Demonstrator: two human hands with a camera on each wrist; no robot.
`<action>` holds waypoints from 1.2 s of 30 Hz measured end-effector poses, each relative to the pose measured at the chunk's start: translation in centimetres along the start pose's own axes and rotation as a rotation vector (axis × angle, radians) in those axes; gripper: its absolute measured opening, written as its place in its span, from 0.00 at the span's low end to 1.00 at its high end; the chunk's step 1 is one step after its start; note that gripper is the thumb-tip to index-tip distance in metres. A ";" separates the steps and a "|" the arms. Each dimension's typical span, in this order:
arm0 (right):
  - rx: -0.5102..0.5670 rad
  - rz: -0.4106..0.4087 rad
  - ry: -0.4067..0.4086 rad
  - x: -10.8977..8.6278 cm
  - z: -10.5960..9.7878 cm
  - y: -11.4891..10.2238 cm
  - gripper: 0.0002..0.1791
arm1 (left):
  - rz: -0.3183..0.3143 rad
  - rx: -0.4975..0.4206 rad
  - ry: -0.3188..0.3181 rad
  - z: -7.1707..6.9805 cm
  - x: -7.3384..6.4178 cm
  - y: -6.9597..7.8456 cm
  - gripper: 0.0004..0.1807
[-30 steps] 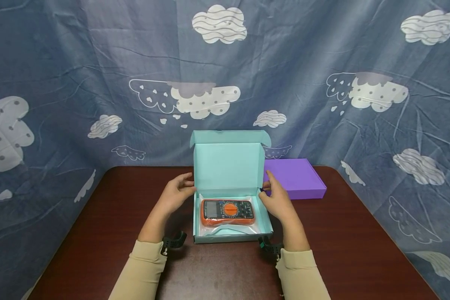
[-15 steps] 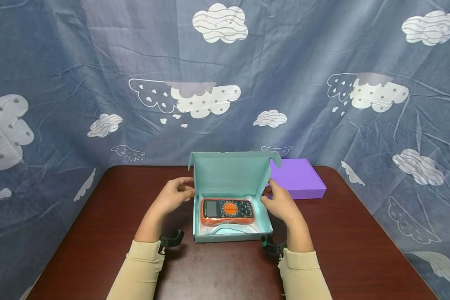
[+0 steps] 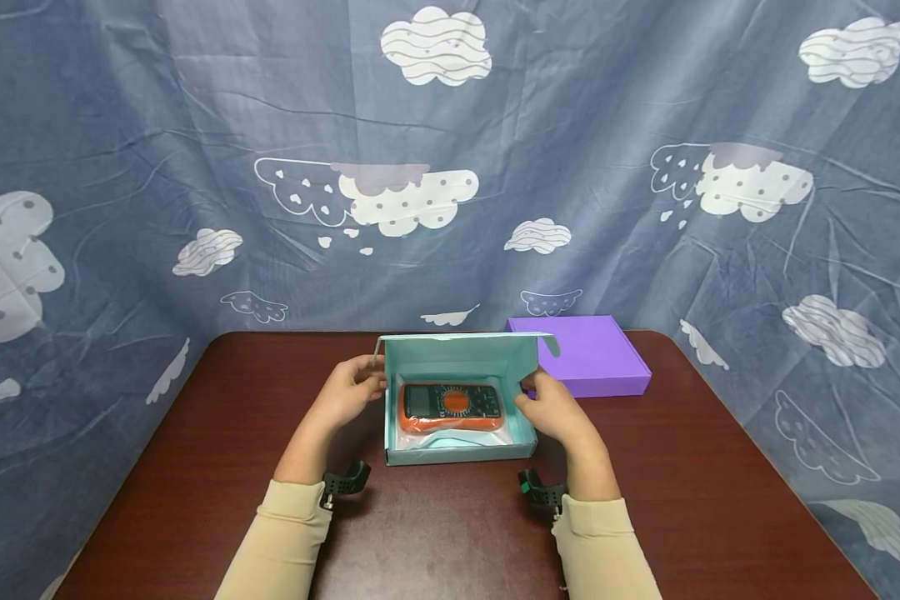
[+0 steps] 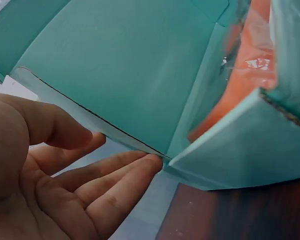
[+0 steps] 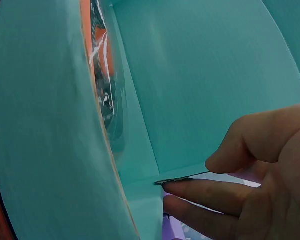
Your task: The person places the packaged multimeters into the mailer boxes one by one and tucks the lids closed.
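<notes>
A light teal cardboard box (image 3: 461, 454) stands on the table, its hinged lid (image 3: 457, 357) tilted forward over the back part. Inside lies an orange and black digital multimeter (image 3: 450, 408) in a clear plastic bag, dial and screen facing up. At the lid's left side is my left hand (image 3: 348, 392); in the left wrist view its extended fingertips (image 4: 152, 162) touch the lid's side edge from outside, thumb apart from the card. My right hand (image 3: 558, 404) pinches the lid's right side flap between thumb and fingers, thumb on the inner side in the right wrist view.
Behind my right hand, a closed purple box (image 3: 592, 354) lies near the table's back edge. The dark red-brown table (image 3: 435, 533) meets a blue cloud-printed cloth (image 3: 450, 275) at the back and sides. Both wrists wear black straps (image 3: 348, 481).
The lid has swung from upright down toward me, with both hands at its sides. The box has shifted slightly away from me, and more of the purple box shows.
</notes>
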State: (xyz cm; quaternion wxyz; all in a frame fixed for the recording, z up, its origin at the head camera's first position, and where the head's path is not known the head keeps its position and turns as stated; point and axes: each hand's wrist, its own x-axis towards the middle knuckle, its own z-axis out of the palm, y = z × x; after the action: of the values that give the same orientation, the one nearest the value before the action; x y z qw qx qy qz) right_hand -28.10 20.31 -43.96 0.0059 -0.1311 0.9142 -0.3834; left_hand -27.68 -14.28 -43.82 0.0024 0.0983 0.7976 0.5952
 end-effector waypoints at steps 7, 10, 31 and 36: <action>0.011 -0.011 -0.008 0.2 -0.1 0.2 0.26 | -0.046 -0.049 0.033 0.0 0.2 -0.4 0.21; 0.011 -0.045 0.007 0.4 0.0 0.1 0.19 | -0.077 -0.059 0.031 -0.2 0.2 -0.3 0.21; 0.191 -0.010 -0.025 -0.1 -0.5 0.6 0.27 | -0.197 -0.171 0.114 -0.6 0.4 -0.8 0.35; 0.275 -0.049 -0.008 0.1 -0.6 0.7 0.23 | -0.218 -0.210 0.138 -0.6 0.4 -0.7 0.39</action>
State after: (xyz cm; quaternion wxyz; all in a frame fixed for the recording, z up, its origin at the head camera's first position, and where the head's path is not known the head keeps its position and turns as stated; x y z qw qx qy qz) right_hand -28.41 21.19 -44.04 0.0183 -0.1528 0.8495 -0.5046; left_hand -28.28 -14.99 -44.29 0.0227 -0.0308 0.7352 0.6768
